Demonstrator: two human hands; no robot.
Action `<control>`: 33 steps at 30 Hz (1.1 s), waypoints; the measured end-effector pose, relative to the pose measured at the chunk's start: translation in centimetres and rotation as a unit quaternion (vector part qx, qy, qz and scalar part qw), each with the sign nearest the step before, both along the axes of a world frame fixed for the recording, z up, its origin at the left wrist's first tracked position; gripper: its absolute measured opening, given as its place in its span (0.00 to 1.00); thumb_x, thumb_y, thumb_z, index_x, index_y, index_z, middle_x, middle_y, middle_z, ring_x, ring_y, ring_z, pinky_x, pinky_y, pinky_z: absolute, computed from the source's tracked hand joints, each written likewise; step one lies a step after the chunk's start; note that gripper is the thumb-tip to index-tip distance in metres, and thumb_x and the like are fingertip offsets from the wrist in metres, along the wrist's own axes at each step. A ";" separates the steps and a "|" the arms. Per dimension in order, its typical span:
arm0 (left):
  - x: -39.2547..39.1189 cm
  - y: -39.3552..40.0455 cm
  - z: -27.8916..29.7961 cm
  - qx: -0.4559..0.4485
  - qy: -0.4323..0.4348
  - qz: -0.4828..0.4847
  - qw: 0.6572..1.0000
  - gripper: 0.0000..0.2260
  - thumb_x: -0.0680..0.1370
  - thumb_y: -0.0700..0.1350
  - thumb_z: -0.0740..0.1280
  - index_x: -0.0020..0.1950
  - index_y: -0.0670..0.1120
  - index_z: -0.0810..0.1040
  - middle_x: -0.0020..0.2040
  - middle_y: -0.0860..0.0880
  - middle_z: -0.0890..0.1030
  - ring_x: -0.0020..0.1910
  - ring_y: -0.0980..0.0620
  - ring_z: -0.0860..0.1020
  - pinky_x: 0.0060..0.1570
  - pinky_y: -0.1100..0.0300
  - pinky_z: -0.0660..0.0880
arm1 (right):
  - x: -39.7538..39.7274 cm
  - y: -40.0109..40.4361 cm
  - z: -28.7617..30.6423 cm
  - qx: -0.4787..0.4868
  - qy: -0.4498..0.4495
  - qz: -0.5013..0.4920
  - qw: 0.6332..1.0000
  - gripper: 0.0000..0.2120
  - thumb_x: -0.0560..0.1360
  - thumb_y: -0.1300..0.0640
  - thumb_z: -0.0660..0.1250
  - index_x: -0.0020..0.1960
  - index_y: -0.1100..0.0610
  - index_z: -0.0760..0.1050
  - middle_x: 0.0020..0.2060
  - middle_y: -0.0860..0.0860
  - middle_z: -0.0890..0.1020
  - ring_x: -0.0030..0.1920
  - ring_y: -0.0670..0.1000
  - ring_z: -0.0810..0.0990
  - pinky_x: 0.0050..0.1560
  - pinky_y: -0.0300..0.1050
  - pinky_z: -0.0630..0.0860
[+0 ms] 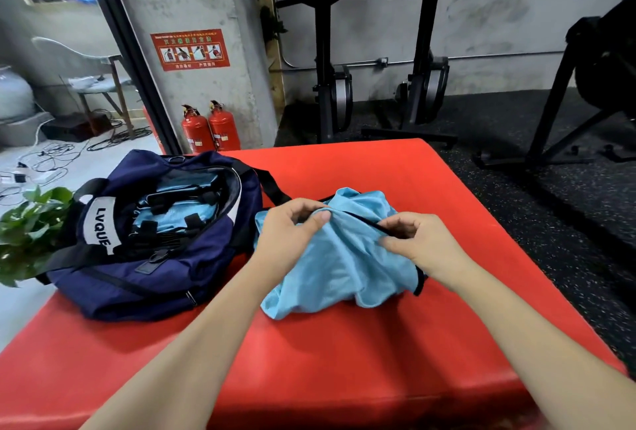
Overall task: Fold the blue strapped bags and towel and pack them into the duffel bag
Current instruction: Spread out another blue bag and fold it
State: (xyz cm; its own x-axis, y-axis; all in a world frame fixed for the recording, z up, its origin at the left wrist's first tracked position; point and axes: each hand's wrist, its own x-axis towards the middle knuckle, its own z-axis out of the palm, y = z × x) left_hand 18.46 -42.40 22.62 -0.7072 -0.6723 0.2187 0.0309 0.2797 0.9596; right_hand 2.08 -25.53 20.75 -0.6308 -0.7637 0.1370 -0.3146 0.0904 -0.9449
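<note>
Crumpled blue bag (340,257), both hands pinching — axis unclear

Left grip (292,223), right grip (409,240) both pinching.

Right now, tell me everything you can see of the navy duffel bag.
The navy duffel bag lies unzipped on the left of the red mat, soft fabric slumped, a white LVQUE label on its black handle. Light blue pieces with black straps already lie inside. Neither hand touches it; its right side seems to meet the blue fabric being folded.
</note>
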 end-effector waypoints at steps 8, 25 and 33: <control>1.4 -0.5 1.2 0.044 0.003 -0.017 0.999 0.12 0.75 0.39 0.75 0.57 0.46 0.81 0.50 0.47 0.85 0.49 0.53 0.82 0.52 0.61 0.77 | 0.8 0.3 1.9 -0.080 -0.010 -0.007 0.997 0.05 0.75 0.61 0.74 0.49 0.54 0.85 0.45 0.48 0.87 0.44 0.41 0.82 0.48 0.36 0.77; 1.4 -0.2 1.7 -0.001 0.074 0.074 0.994 0.05 0.79 0.39 0.71 0.48 0.49 0.84 0.42 0.49 0.84 0.42 0.56 0.79 0.47 0.62 0.75 | 0.2 0.3 1.2 -0.013 -0.005 0.016 1.000 0.04 0.71 0.61 0.78 0.43 0.55 0.85 0.41 0.57 0.86 0.40 0.48 0.80 0.45 0.50 0.77; 1.9 0.6 2.0 0.004 0.061 0.065 0.996 0.02 0.76 0.41 0.75 0.47 0.46 0.84 0.41 0.47 0.85 0.40 0.57 0.79 0.45 0.63 0.75 | 0.8 -0.6 0.7 0.031 0.030 0.049 0.998 0.27 0.68 0.51 0.80 0.64 0.44 0.75 0.58 0.42 0.81 0.58 0.42 0.79 0.60 0.40 0.75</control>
State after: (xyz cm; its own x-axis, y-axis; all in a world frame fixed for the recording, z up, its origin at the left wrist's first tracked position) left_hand 20.33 -41.82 24.65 -0.5830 -0.7582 0.2920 0.1126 0.2805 0.9532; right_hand 2.83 -26.18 21.44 -0.5447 -0.8294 0.1239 -0.3813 0.1134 -0.9175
